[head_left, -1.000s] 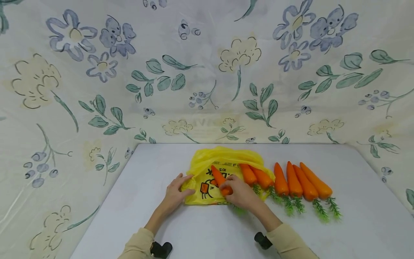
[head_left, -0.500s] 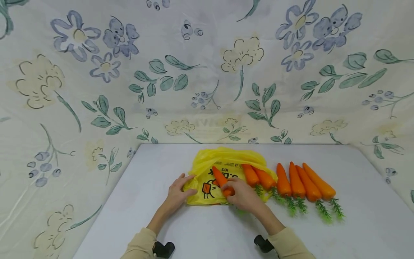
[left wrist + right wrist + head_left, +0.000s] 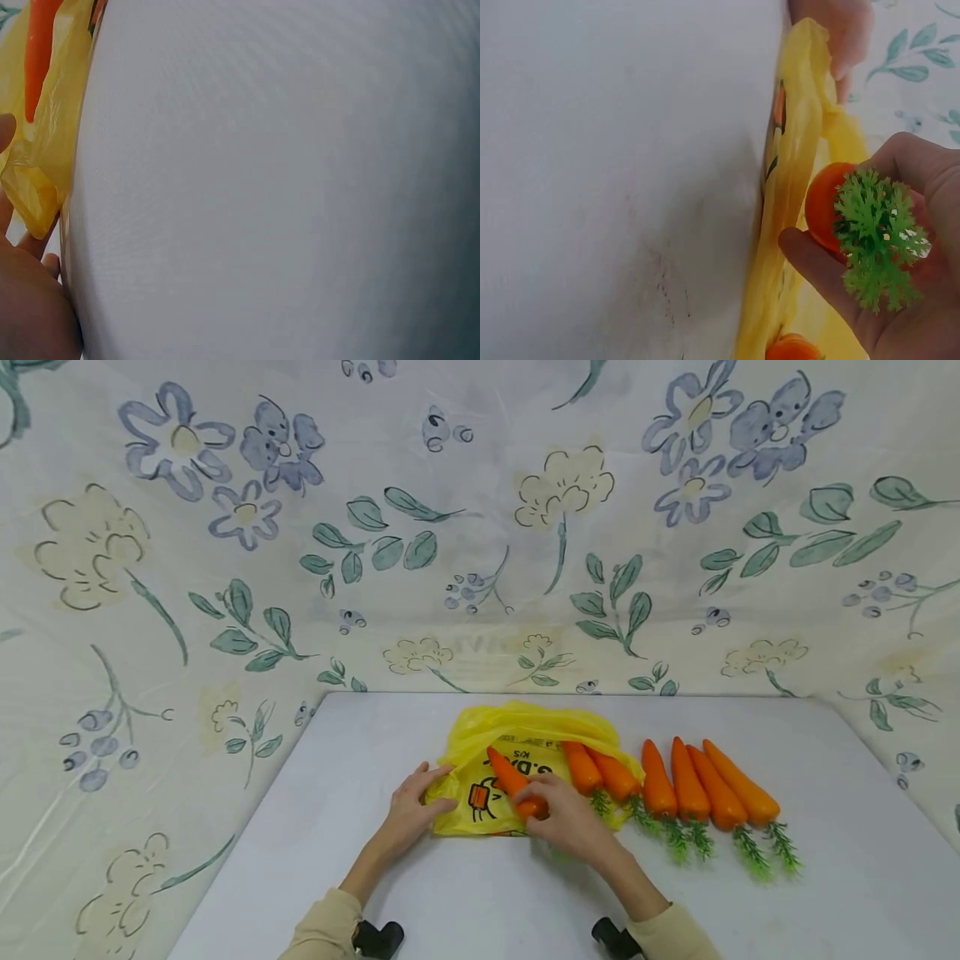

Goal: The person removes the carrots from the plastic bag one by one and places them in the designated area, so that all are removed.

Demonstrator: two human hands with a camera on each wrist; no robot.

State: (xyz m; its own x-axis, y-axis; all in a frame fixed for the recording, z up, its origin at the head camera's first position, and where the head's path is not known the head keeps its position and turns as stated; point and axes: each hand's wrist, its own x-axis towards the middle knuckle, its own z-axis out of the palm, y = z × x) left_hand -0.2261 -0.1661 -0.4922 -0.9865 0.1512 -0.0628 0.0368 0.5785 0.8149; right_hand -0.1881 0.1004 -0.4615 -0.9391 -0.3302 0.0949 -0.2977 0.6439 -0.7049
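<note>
A yellow plastic bag (image 3: pixel 465 739) with black print lies on the table, its mouth facing the person. My left hand (image 3: pixel 411 806) holds the bag's left edge; in the left wrist view a fold of the bag (image 3: pixel 34 199) sits between thumb and fingers. My right hand (image 3: pixel 566 814) grips an orange carrot (image 3: pixel 507 770) near its thick end, over the printed side of the bag, tip pointing away and left. Its green leafy top (image 3: pixel 877 240) shows beside the palm in the right wrist view. Two more carrots (image 3: pixel 581 768) lie at the bag's right side, partly under its upper layer.
Several carrots (image 3: pixel 690 785) lie side by side to the right of the bag, leafy tops toward the person. They rest on a white table (image 3: pixel 480 893). Behind it hangs a flower-patterned sheet (image 3: pixel 480 527). Black wrist devices (image 3: pixel 378 937) sit at both cuffs.
The gripped carrot's tip has swung slightly left, and my right hand has shifted a little to the right. My left hand stays at the bag's edge. The head view moved slightly.
</note>
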